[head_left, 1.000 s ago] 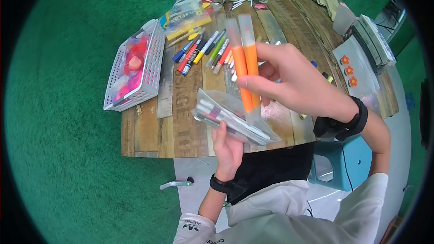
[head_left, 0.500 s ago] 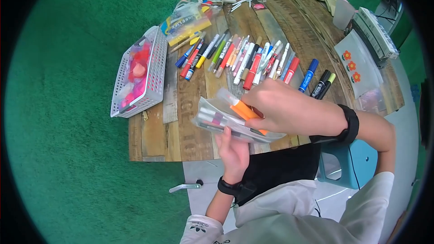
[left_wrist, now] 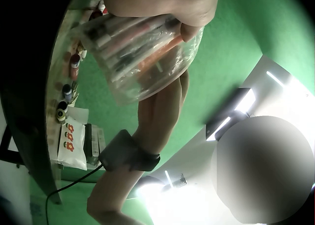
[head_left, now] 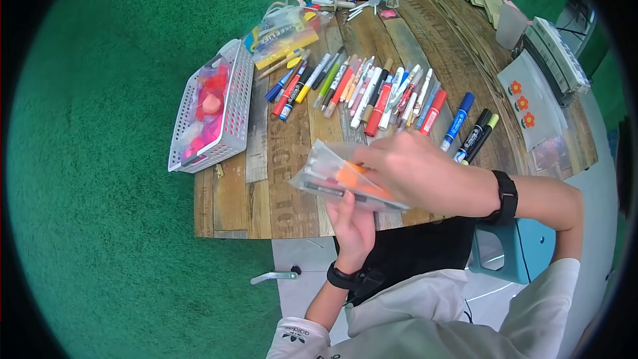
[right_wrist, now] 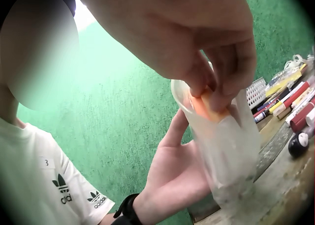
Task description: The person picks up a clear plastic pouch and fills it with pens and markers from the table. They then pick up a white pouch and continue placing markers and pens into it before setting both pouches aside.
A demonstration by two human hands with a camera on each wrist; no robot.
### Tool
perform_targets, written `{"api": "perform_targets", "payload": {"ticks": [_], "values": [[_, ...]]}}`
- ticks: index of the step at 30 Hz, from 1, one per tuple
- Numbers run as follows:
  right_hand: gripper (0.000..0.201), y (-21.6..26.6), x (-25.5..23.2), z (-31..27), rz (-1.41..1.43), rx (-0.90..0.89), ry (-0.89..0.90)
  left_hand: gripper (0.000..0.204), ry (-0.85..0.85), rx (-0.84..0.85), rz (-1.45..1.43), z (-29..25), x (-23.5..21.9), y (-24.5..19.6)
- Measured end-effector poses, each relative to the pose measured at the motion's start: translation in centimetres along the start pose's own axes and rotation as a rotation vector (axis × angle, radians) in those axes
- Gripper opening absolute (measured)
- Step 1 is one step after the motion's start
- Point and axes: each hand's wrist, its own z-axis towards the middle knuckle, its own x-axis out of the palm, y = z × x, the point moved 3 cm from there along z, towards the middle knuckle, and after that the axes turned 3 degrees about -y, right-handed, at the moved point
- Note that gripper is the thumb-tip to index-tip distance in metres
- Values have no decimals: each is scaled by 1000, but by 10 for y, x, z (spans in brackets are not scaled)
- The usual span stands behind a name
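Note:
My left hand (head_left: 353, 229) holds a translucent plastic pouch (head_left: 309, 171) from its near side, thumb against the front and the other fingers hidden behind it. Several pens show through the pouch's wall. With its fingertips inside the opening, my right hand (head_left: 425, 173) pinches two orange markers (head_left: 350, 175). In the right wrist view the top ends of the orange markers (right_wrist: 209, 107) sit between thumb and fingers, just within the pouch's rim (right_wrist: 183, 94). From below, the left wrist view shows the pouch (left_wrist: 147, 62) with the pens and an orange streak inside.
A long row of markers (head_left: 382, 103) lies across the table (head_left: 232, 216) beyond the pouch. To the left stands a white basket (head_left: 236, 113) with pink and red items. A yellow-printed bag (head_left: 282, 40) lies behind it; a flower-printed pouch (head_left: 531, 103) is at the right.
My right hand has brought the two orange markers down from above the pouch and pushed them in through its opening. The left hand keeps hold of the pouch in nearly the same place.

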Motion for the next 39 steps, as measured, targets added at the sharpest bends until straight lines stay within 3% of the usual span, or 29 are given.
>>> {"api": "perform_targets", "payload": {"ticks": [3,7,9,13,18,22,24,25,27,31,33,37,39], "values": [[15,-1,-3,1,-67,-49,-140,59,1,-15,-4,0,3,0],[17,0,-3,2,-25,-134,-146,60,0,-12,0,-1,4,0],[18,2,-5,2,-82,-196,-46,61,-7,-14,0,0,3,1],[22,-4,-9,2,-107,-187,-41,59,-13,-56,-23,3,4,-1],[24,-6,-19,1,46,-276,-141,53,104,-129,-74,9,-6,0],[31,-6,-15,1,204,-61,56,54,217,-122,-150,10,-11,1],[40,-6,-9,2,303,180,187,57,91,-95,-109,10,-14,2],[40,-8,-6,1,305,180,184,57,93,-95,-106,10,-13,2],[46,-10,-1,0,316,95,80,59,12,-70,-88,8,-14,3],[55,-11,4,-2,210,128,158,67,-12,-122,-74,7,-17,4],[55,-9,7,-3,188,17,44,67,-65,-91,-79,7,-19,5],[56,-10,8,-3,182,7,58,63,-84,-89,-46,7,-17,5],[31,-13,8,-3,77,-93,-101,61,-62,-91,17,10,-16,5]]}}
